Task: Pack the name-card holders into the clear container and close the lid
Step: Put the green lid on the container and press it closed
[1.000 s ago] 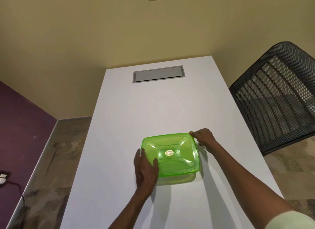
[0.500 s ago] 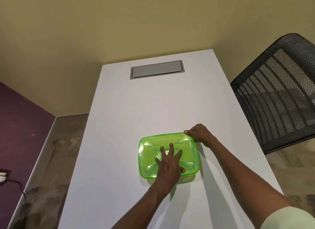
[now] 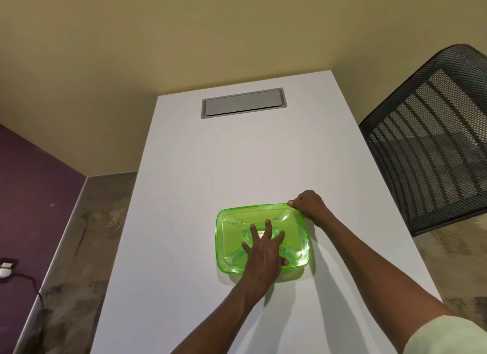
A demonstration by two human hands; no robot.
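A translucent green lid [image 3: 232,227] lies on top of the container on the white table [image 3: 197,169]. The container below it is almost wholly hidden by the lid. My left hand [image 3: 263,251] lies flat on the lid's middle with its fingers spread. My right hand [image 3: 308,204] is closed on the lid's far right corner. No name-card holders are visible; the green lid hides the inside.
A grey cable hatch [image 3: 242,103] is set into the table's far end. A black mesh chair [image 3: 432,142] stands close to the table's right edge. The floor drops away on the left, with a socket and cable [image 3: 8,268] at the purple wall.
My left hand went from the lid's left edge onto its middle and now lies flat there. My right hand has stayed at the far right corner. The camera has tilted slightly.
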